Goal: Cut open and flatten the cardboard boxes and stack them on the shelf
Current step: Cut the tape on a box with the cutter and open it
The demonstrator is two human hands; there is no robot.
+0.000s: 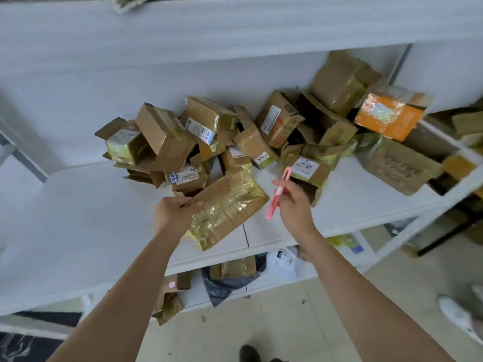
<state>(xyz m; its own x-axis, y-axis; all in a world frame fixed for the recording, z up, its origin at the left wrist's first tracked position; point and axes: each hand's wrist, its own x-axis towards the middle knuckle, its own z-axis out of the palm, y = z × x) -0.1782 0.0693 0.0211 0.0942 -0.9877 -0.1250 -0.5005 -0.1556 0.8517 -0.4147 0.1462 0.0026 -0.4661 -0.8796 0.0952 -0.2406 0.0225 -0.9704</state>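
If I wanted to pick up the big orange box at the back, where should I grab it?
Grab the orange cardboard box by its two long sides, reaching down from above. It lies tilted on top of the brown box pile on the white shelf, so its top face is free while its underside is wedged among the others.

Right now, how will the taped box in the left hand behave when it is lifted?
The taped box probably feels light: the left hand holds it by one edge. Its glossy tape may be slippery. It looks partly flattened, so it could bend.
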